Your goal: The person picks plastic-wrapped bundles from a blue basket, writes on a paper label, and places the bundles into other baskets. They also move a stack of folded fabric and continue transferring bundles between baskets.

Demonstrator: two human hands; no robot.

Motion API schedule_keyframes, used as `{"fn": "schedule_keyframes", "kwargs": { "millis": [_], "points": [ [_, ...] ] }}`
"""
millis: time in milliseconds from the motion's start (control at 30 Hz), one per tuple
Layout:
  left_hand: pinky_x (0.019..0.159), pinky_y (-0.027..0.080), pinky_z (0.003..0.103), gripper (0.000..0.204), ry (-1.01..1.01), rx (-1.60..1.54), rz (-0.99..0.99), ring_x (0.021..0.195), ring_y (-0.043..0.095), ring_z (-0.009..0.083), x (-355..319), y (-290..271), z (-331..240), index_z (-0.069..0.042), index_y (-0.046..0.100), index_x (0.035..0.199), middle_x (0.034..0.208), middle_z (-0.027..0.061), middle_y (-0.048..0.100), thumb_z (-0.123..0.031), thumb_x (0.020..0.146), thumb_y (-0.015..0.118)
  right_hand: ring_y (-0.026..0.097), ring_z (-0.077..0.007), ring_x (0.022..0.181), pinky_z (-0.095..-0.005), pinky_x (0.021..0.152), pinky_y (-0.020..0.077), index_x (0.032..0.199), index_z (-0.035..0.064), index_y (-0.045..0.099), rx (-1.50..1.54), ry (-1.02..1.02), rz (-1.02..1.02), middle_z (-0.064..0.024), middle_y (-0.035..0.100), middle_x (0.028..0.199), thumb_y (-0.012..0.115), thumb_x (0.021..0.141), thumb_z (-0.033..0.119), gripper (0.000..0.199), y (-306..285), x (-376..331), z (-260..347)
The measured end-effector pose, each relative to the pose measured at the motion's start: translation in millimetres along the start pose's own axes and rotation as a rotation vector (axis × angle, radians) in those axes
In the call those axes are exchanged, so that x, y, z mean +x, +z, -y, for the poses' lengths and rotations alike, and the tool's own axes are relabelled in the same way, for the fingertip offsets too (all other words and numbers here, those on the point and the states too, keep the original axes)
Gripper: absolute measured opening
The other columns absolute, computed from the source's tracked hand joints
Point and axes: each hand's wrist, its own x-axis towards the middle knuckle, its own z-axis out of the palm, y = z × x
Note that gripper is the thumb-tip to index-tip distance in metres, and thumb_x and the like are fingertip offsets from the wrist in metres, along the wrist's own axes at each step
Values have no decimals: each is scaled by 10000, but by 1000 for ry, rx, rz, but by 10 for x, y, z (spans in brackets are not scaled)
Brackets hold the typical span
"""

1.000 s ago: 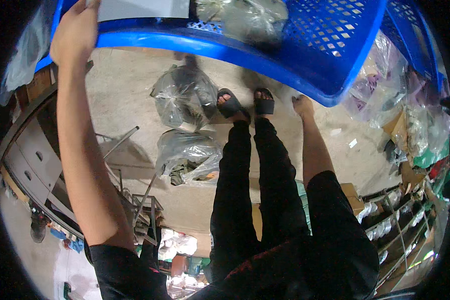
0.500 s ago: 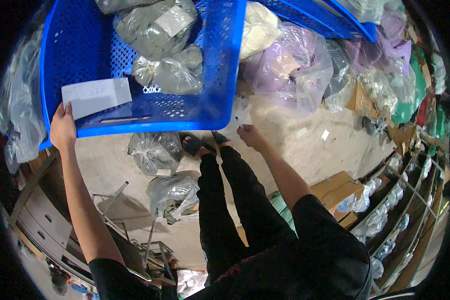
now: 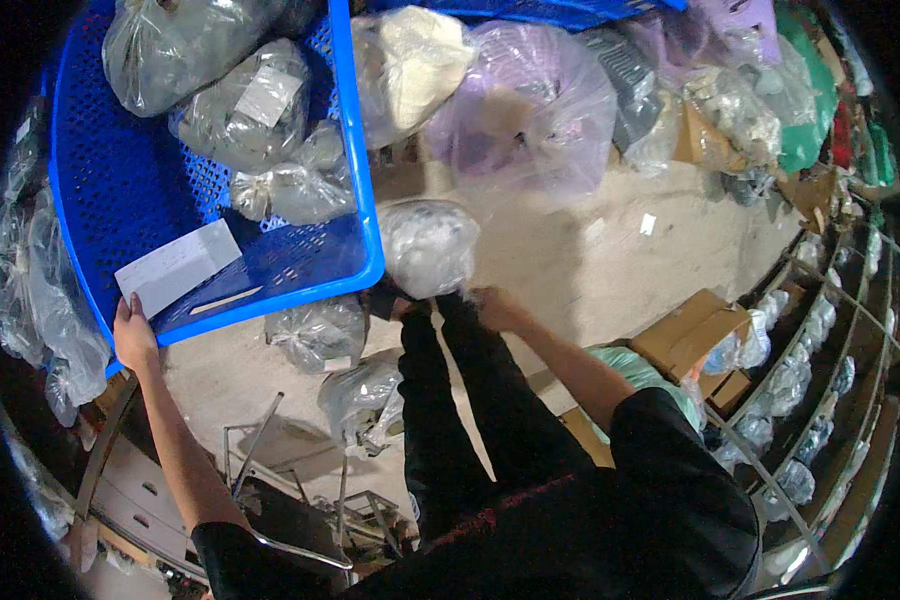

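Bagged bundle (image 3: 428, 245), clear plastic, sat at the right hand (image 3: 495, 308), just past the blue crate's (image 3: 120, 180) three o'clock corner; whether those fingers were clamped on it, I couldn't tell. Left hand (image 3: 133, 338) gripped the crate's rim at seven o'clock. Several bags (image 3: 255, 110) were already inside, more waited on the floor (image 3: 570, 240).
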Motion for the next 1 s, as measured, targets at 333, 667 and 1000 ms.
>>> {"fn": "schedule_keyframes", "kwargs": {
  "millis": [333, 667, 1000],
  "points": [
    [1070, 380, 328, 622, 4, -229, 64, 1228, 596, 264, 260, 141, 384, -9, 567, 1387, 1335, 156, 641, -481, 983, 554, 709, -353, 900, -442, 779, 540, 1167, -83, 642, 706, 497, -151, -261, 713, 989, 694, 826, 576, 744, 822, 1489, -576],
    [1082, 388, 366, 618, -31, -93, 74, 1270, 575, 310, 38, 16, 39, -52, 558, 1406, 1364, 144, 624, -504, 986, 533, 438, -85, 467, -289, 428, 346, 969, 0, 682, 1161, 444, -143, 10, 539, 636, 625, 983, 396, 401, 169, 91, 387],
    [966, 476, 432, 498, -16, 13, -62, 1141, 635, 375, -102, -51, -111, -124, 647, 1309, 1234, 168, 676, -474, 980, 517, 588, -111, 812, -263, 670, 474, 1168, 57, 631, 1264, 161, -800, -8, 625, 960, 541, 1030, 387, 369, -2403, -1240, 1181]
  ]
}}
